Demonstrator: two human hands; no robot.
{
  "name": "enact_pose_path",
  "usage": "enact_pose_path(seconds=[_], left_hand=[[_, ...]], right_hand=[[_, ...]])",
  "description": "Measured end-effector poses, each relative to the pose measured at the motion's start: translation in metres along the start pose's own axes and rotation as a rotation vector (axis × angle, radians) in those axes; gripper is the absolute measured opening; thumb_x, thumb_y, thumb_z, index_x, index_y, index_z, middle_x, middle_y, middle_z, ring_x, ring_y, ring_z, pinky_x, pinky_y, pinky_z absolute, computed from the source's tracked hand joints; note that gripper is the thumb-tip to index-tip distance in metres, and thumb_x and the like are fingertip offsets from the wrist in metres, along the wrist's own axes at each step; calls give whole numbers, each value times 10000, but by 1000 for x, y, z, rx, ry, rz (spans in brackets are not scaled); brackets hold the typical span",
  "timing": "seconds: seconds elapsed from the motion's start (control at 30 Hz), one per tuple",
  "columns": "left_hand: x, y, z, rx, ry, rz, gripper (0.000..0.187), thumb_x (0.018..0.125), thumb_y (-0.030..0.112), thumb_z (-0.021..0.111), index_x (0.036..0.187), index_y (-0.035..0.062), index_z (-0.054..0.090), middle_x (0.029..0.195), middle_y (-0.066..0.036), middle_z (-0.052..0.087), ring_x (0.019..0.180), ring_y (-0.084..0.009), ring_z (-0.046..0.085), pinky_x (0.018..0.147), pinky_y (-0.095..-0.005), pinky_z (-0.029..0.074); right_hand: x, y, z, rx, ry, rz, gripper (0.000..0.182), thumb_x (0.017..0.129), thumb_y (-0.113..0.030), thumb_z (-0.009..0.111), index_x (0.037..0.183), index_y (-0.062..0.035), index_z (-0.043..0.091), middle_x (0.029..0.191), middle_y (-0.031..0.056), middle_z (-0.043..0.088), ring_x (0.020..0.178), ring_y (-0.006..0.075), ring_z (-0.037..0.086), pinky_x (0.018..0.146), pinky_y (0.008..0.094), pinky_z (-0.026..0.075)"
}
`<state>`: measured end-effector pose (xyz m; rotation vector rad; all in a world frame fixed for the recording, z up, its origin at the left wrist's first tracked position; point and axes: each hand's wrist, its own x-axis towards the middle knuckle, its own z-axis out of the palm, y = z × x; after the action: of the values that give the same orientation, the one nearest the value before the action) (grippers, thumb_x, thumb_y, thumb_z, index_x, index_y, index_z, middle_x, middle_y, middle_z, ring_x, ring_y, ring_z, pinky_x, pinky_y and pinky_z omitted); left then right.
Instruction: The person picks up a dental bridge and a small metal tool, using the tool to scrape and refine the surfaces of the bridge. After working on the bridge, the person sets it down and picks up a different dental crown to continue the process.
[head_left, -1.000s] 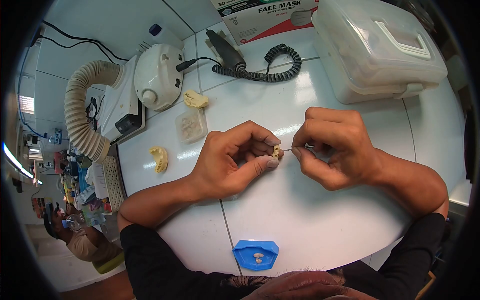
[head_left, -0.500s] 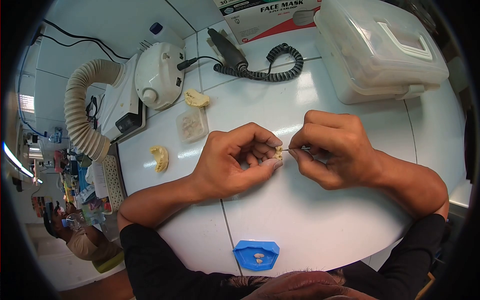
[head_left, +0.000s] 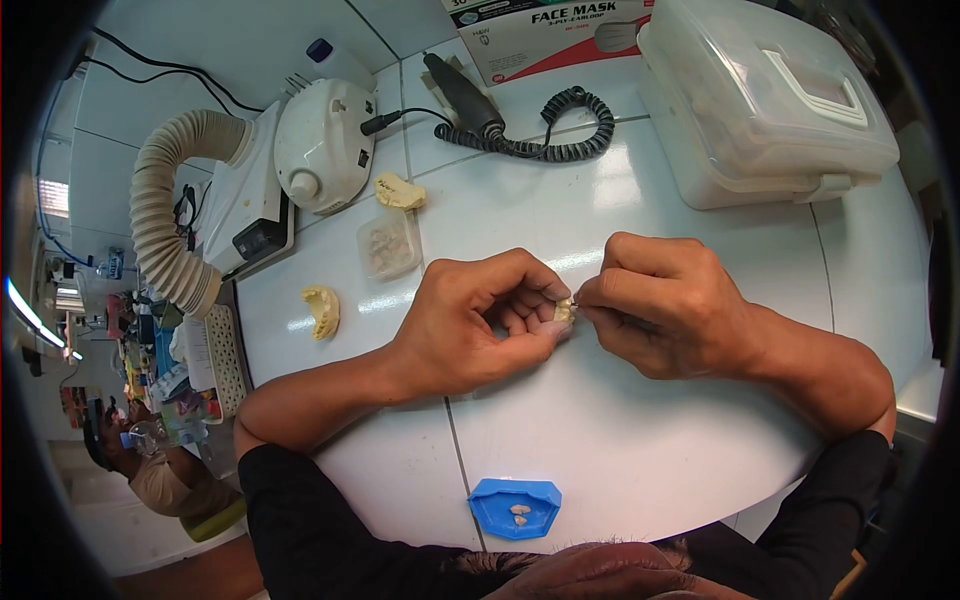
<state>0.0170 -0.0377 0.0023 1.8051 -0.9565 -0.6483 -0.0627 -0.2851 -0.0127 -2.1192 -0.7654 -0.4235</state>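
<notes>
Over the middle of the table, my left hand (head_left: 455, 325) pinches a small yellow plaster tooth model (head_left: 565, 311) between thumb and fingertips. My right hand (head_left: 685, 305) is closed around a thin metal tool (head_left: 576, 304). Only a bit of the tool shows at the fingertips, at the model's right side, and its kind is hidden. A yellow dental cast (head_left: 322, 312) lies left of my left hand. Farther back sit another yellow cast (head_left: 400, 191) and a clear plastic box (head_left: 370, 262) with pale pieces in it. Near my body stands a blue tray (head_left: 543, 494) holding small pale pieces.
Behind the hands lie a black handpiece (head_left: 465, 95) with a coiled cord (head_left: 600, 125) and a white control unit (head_left: 322, 150). A ribbed hose (head_left: 160, 210) arches at left. A mask box (head_left: 550, 45) and a clear-lidded case (head_left: 760, 110) stand at the back. Another person (head_left: 170, 480) sits far left.
My right fingers have come closer to the model, and less of the tool shows than before. My left hand has shifted slightly right with the model. The view has moved a little.
</notes>
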Motion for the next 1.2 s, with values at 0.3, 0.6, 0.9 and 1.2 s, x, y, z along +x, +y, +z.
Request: enact_pose_path(seconds=[0.3,0.6,0.9,1.2], left_hand=[[0,0,1,16,-20,-3,277,889,7,861,1137,-35,748,929,-29,759,788,-36,689,656,-189,554],[0,-1,2,13,-5,26,261,888,11,860,1121,-28,748,901,-17,745,758,-27,667,625,-183,528],[3,-5,3,104,128,139,231,877,61,846,1084,17,754,936,-13,633,673,-44,570,602,-242,458],[4,-9,5,222,29,211,343,836,168,930,1129,70,784,995,-20,598,710,-69,551,649,-265,469]], right_hand=[[0,0,0,14,-4,15,187,732,92,800,879,0,729,751,72,552,563,210,580,492,367,447],[0,-2,-7,25,-32,26,164,730,71,776,840,-10,685,766,81,559,563,239,569,505,379,446],[6,-4,-8,-116,142,168,59,826,8,733,831,-12,678,767,89,592,583,225,565,542,365,453],[-3,-7,7,-345,244,320,78,894,-122,775,867,-50,762,809,93,685,676,289,698,631,420,558]])
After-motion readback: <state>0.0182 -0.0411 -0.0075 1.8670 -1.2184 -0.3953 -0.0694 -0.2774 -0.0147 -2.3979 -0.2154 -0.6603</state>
